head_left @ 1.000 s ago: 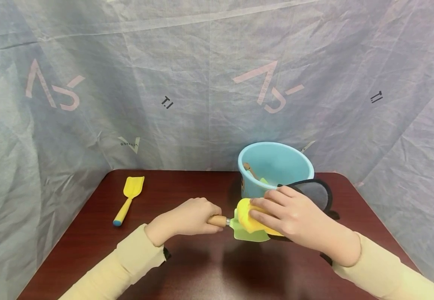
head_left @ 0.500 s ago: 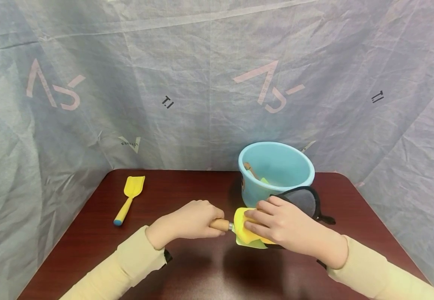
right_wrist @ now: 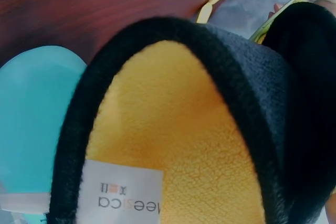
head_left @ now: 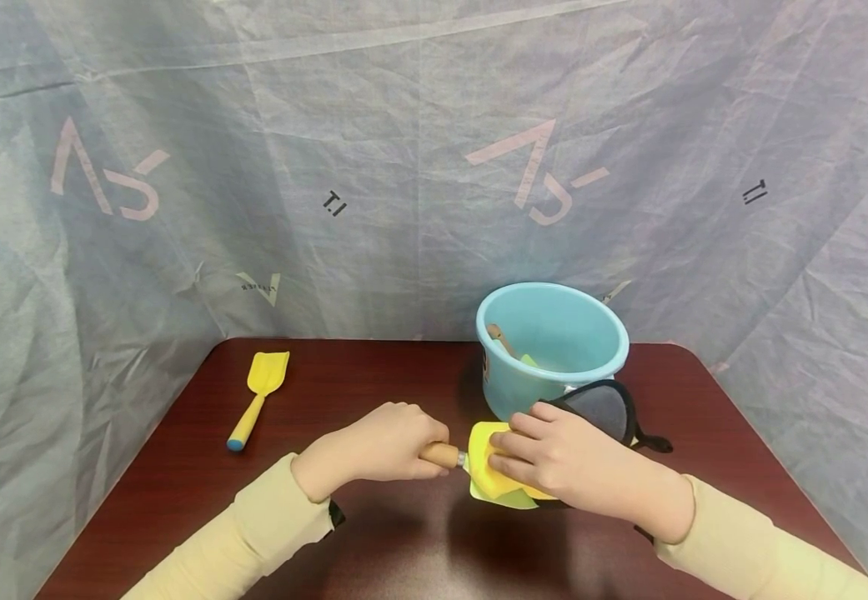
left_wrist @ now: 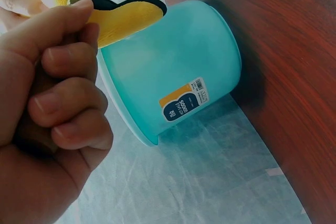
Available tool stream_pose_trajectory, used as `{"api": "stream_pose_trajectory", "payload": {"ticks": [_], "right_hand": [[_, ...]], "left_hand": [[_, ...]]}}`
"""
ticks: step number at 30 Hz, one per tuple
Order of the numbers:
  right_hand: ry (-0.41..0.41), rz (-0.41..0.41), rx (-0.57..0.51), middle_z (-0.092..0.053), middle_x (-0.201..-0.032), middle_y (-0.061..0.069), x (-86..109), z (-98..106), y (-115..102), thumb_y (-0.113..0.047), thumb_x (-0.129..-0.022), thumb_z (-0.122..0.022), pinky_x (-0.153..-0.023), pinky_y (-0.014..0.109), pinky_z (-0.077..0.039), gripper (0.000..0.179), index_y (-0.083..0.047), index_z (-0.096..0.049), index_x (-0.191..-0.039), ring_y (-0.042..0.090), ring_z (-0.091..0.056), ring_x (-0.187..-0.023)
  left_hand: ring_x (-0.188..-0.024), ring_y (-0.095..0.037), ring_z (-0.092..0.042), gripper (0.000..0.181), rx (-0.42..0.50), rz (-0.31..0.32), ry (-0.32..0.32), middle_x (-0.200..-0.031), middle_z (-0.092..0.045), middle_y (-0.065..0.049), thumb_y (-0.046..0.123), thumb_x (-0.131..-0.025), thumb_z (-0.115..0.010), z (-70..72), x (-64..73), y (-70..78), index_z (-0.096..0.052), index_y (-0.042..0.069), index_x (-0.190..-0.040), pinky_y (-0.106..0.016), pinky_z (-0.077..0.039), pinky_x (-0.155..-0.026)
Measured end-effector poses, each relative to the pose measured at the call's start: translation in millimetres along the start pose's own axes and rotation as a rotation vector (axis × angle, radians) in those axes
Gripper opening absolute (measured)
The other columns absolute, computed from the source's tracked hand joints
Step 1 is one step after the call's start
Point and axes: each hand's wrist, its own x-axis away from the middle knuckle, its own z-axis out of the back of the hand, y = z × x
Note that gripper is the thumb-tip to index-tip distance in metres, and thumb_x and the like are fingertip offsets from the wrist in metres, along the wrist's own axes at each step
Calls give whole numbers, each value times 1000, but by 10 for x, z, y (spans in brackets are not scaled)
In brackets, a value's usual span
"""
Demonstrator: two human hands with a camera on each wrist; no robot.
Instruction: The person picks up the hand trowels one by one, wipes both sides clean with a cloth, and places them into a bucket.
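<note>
My left hand (head_left: 377,442) grips the wooden handle (head_left: 441,454) of a small garden trowel, its fingers curled round it in the left wrist view. The trowel's light green blade (head_left: 504,500) points right, mostly covered by a yellow and grey cleaning cloth (head_left: 484,446). My right hand (head_left: 579,458) holds this cloth against the blade, its thumb hidden beneath. A black-edged grey flap of the cloth hangs out behind the right hand. In the right wrist view, the cloth (right_wrist: 173,114) shows its yellow fleecy side and a white label.
Behind the right hand stands a light blue bucket (head_left: 512,392), with a wooden-handled tool (head_left: 501,337) leaning inside. A yellow toy shovel (head_left: 257,392) with a blue handle end lies at the table's (head_left: 358,375) back left. A grey cloth backdrop (head_left: 418,167) rises behind the table.
The right hand and cloth have moved slightly left and toward the person, further over the blade. The trowel has come slightly nearer too. The left hand keeps its grip.
</note>
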Motion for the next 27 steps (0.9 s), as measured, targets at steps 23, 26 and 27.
{"api": "stream_pose_trajectory", "payload": {"ticks": [23, 26, 27], "right_hand": [[35, 34, 64, -63, -99, -4, 117, -30, -6, -4, -95, -21, -66, 25, -33, 48, -16, -67, -100, 15, -48, -77], [42, 37, 75, -63, -97, -4, 129, -26, -7, -4, -95, -20, -65, 25, -32, 49, -17, -68, -99, 14, -48, -76], [46, 40, 82, -63, -97, -4, 132, -23, -7, -4, -95, -20, -65, 25, -32, 50, -16, -68, -98, 15, -48, -76]], "left_hand": [[-50, -4, -42, 23, -28, 16, 45, -53, -41, 17, 35, -80, -71, -17, 78, -85, -55, 24, -66, -21, -36, -47], [-50, -3, -43, 22, -29, 18, 48, -54, -42, 17, 35, -80, -71, -21, 96, -100, -56, 24, -67, -21, -37, -48], [-50, -3, -43, 22, -28, 19, 48, -54, -42, 17, 35, -80, -71, -23, 102, -104, -56, 24, -67, -21, -37, -48]]}}
